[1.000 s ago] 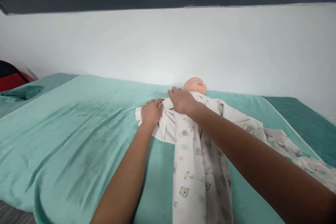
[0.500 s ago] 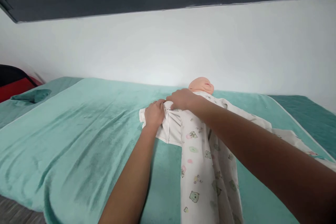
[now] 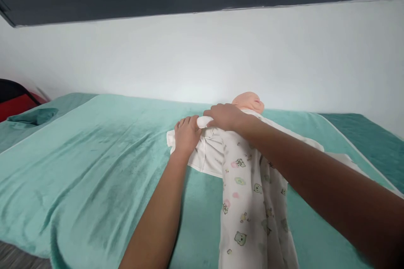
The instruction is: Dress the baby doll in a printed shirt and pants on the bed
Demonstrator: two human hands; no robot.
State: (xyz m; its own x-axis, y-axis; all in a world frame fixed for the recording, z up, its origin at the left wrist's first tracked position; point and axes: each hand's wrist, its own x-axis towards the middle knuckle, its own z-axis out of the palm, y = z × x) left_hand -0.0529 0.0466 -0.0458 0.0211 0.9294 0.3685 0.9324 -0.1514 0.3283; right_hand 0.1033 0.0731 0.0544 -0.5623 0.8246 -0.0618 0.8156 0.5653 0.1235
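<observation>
A baby doll (image 3: 248, 101) lies on the bed, its bald head by the wall. Its long garment (image 3: 243, 201) is white with small bear prints and stretches toward me. At the doll's left side in my view, a plain white sleeve (image 3: 206, 162) is spread and wrinkled on the cover. My left hand (image 3: 187, 134) is closed over this sleeve near its cuff. My right hand (image 3: 223, 117) reaches across the doll and grips the sleeve nearer the shoulder; its fingertips are partly hidden. A white fold of cloth bulges between both hands.
A teal velvety cover (image 3: 104, 168) spreads over the bed, with creases at the left. A white wall (image 3: 158, 59) and dark window frame (image 3: 94, 6) stand behind. A red and black object (image 3: 17, 103) is at the far left, near a bunched teal cloth (image 3: 33, 117).
My right hand and the doll have shifted slightly right in view. The sleeve between my hands is more stretched, and a rounded white fold shows there more plainly.
</observation>
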